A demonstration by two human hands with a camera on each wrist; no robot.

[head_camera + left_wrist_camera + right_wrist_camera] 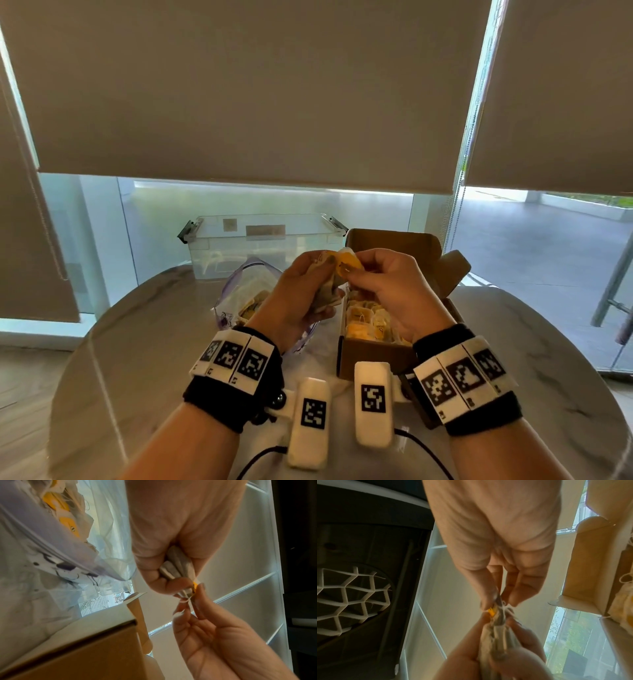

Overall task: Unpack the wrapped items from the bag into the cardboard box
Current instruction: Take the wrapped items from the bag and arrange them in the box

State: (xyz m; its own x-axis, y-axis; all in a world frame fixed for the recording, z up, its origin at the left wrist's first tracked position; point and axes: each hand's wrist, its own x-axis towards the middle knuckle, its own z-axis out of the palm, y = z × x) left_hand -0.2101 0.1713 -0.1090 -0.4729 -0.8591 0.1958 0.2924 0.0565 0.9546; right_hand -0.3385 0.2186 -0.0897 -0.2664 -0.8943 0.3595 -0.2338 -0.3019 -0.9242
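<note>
My left hand (308, 284) grips a bunch of wrapped tea bags (325, 291) (176, 566) (498, 635), raised above the table between bag and box. My right hand (380, 274) pinches the yellow tag end of one tea bag (347, 262) (195, 585) (492, 611) at the top of that bunch. The clear zip bag (246, 294) (51, 545) lies open to the left with more yellow-tagged packets inside. To the right stands the open cardboard box (376, 353) (96, 649) (583, 566), holding several packets.
A clear plastic tub (263, 243) stands at the back of the round marble table (137, 342). Roller blinds and glass panes lie beyond. The box's lid flap (394, 246) stands up behind my hands. Cables trail from the wrist units near the table's front edge.
</note>
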